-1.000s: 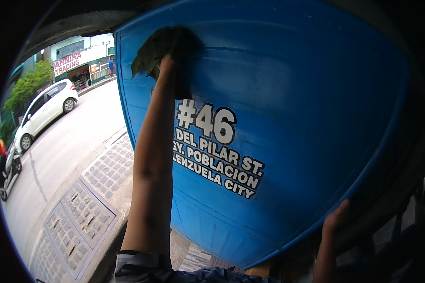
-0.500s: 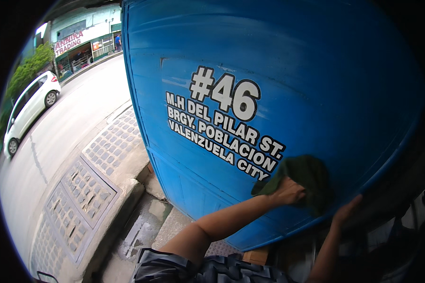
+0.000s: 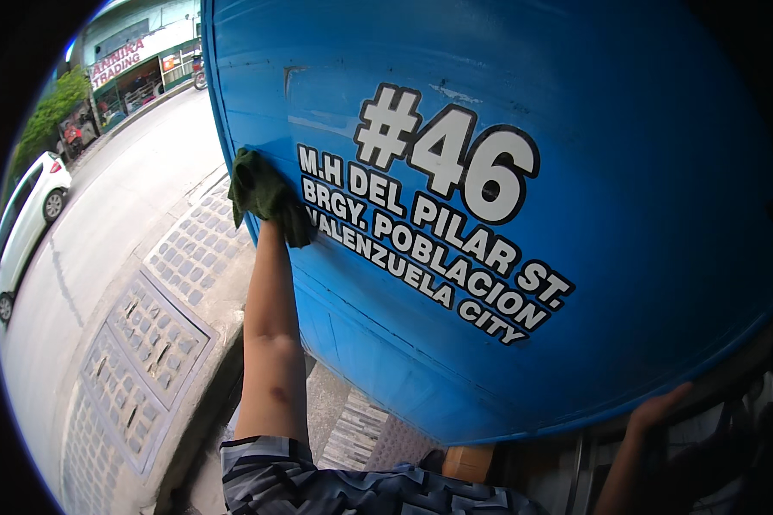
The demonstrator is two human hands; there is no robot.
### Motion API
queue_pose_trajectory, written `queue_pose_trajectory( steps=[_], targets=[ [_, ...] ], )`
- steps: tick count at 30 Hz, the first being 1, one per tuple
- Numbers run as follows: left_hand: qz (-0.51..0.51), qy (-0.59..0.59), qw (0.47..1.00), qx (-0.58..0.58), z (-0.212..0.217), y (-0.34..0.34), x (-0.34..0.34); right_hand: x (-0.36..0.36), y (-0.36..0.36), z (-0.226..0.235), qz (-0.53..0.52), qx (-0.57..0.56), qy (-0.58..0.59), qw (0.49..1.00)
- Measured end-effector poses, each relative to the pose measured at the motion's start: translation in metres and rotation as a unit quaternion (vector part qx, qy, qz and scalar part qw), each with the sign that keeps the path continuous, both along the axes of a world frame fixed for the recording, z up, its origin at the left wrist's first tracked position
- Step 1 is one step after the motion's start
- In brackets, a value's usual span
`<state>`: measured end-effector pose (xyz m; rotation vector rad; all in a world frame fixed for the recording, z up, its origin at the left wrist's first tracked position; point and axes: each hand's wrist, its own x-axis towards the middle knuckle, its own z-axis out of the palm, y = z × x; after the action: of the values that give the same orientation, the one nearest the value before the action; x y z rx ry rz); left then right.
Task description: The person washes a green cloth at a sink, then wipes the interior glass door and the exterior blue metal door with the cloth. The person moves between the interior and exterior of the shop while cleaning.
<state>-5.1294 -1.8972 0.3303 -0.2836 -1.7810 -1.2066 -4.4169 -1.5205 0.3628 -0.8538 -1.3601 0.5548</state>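
Observation:
A large blue metal door panel (image 3: 627,257) with pale lettering outlined in black fills most of the view. At its left edge, left of the lettering, my left arm reaches up, and a dark green cloth (image 3: 266,190) lies bunched against the panel. My left hand (image 3: 272,225) holds this cloth, which covers most of the fingers. Along the panel's lower right edge rests my right hand (image 3: 659,407), its fingers stretched out and nothing seen in it. Whether the palm presses on the edge is hard to make out in the shade.
Beyond the door's left edge lie a paved sidewalk (image 3: 189,249), metal-framed stone covers (image 3: 150,343) and a road (image 3: 137,163). A white car (image 3: 27,223) is on the road's far left. Below the door sits a brown wooden block (image 3: 468,463).
My left hand has carried the cloth from the right of the lettering across to the door's left edge. My right hand has shifted slightly right and down in view. The car appears farther left.

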Motion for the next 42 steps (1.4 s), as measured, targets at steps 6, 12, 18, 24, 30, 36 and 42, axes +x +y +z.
queue_pose_trajectory(
  steps=[6, 12, 18, 24, 30, 36, 42],
  targets=[
    [0.031, -0.118, 0.992, 0.03, -0.108, 0.01, 0.011, 0.002, 0.003, 0.001, 0.013, 0.014, 0.003, 1.0],
    [-0.004, -0.16, 0.987, -0.003, -0.204, 0.087, 0.165, -0.024, -0.021, 0.023, -0.015, -0.006, 0.063, 0.998],
    [-0.182, -0.179, 0.963, -0.091, -0.238, 0.19, 0.434, -0.036, -0.032, 0.034, 0.027, -0.012, 0.048, 0.998],
    [-0.476, -0.094, 0.858, -0.17, -0.187, 0.217, 0.614, -0.031, -0.029, 0.033, 0.029, -0.039, 0.014, 0.999],
    [-0.415, -0.027, 0.894, -0.163, -0.133, 0.211, 0.493, -0.033, -0.038, 0.035, 0.045, -0.082, 0.039, 0.995],
    [-0.144, -0.005, 0.987, -0.075, -0.087, 0.14, 0.213, -0.034, -0.037, 0.029, 0.084, -0.044, 0.036, 0.995],
    [-0.005, -0.081, 0.997, -0.011, -0.058, 0.035, 0.023, -0.011, -0.009, 0.009, 0.034, -0.007, 0.017, 0.999]
  ],
)
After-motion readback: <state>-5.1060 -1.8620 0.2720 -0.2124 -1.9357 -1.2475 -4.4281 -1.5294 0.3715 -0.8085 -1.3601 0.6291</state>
